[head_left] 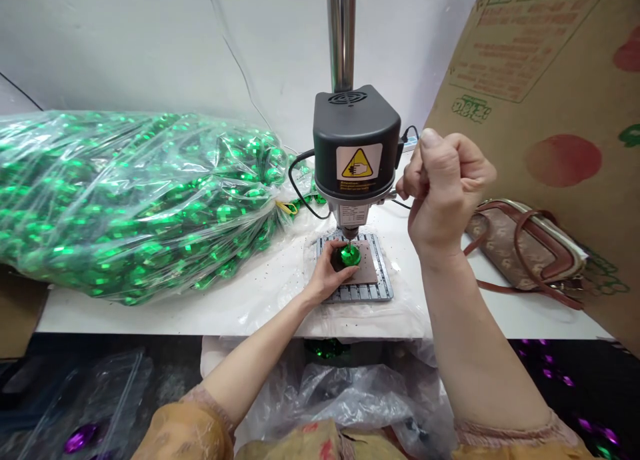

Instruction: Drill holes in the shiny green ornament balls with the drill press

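Observation:
My left hand [326, 272] pinches a shiny green faceted ball [351, 255] between thumb and fingers. The ball rests on a brown square pad [367, 265] over the slotted metal base [384, 285] of a small drill press [356, 137]. Directly above, the chuck [351, 233] is low and the bit meets the ball's top; how deep it goes cannot be seen. My right hand [445, 187] is closed in a fist beside the drill head. A short bit of the metal feed lever [391, 195] shows at its fingers; the rest is hidden inside the grip.
A big clear bag [135, 207] of green balls lies on the white table [165, 320] at left. At right are a brown handbag [530, 247] and a large cardboard box [530, 107]. Clear plastic sheeting [350, 387] hangs below the table edge. A steel column [342, 40] rises behind the drill.

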Tool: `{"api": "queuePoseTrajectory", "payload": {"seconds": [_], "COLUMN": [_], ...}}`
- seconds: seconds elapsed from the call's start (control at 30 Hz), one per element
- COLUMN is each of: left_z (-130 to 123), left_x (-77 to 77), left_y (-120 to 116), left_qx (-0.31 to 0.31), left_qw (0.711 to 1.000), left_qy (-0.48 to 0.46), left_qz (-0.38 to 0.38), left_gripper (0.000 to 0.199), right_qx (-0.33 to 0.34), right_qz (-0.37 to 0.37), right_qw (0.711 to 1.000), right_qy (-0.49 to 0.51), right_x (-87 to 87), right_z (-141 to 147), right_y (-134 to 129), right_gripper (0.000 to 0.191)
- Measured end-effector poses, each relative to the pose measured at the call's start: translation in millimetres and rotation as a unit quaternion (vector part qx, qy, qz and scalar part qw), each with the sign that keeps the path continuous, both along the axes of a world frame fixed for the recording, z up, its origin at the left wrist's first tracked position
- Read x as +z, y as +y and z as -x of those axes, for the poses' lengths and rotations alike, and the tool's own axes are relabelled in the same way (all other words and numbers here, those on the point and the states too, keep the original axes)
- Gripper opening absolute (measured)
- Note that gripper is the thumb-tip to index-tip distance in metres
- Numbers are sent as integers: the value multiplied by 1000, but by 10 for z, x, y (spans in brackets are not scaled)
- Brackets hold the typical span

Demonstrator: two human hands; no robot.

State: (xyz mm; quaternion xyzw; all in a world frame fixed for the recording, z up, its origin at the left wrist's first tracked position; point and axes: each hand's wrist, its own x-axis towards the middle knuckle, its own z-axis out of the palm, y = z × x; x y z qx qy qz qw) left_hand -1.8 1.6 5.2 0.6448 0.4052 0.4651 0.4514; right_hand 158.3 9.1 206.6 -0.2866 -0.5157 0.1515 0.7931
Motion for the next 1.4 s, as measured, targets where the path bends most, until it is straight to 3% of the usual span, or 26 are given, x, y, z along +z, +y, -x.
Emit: {"api": "queuePoseTrajectory", "payload": {"seconds": [0.27,0.63,1.4], "left_z": [8,-7,-4], "left_x": [-58,-18,-30], "left_y": [-1,-30,-44], "left_qx": [6,26,24], "left_qw": [999,998,998], "left_qy": [44,57,44], "left_qz": [-20,-23,-23], "left_gripper": [58,54,55], "right_qx": [7,53,39], "right_qz": [6,-114,-212], "right_qw": [1000,991,976], "right_qy": [3,34,-29], "right_x": [-51,-317,-607], "right_z": [-20,19,-41], "right_y": [-32,-139,-95], "right_gripper": [50,48,43]}}
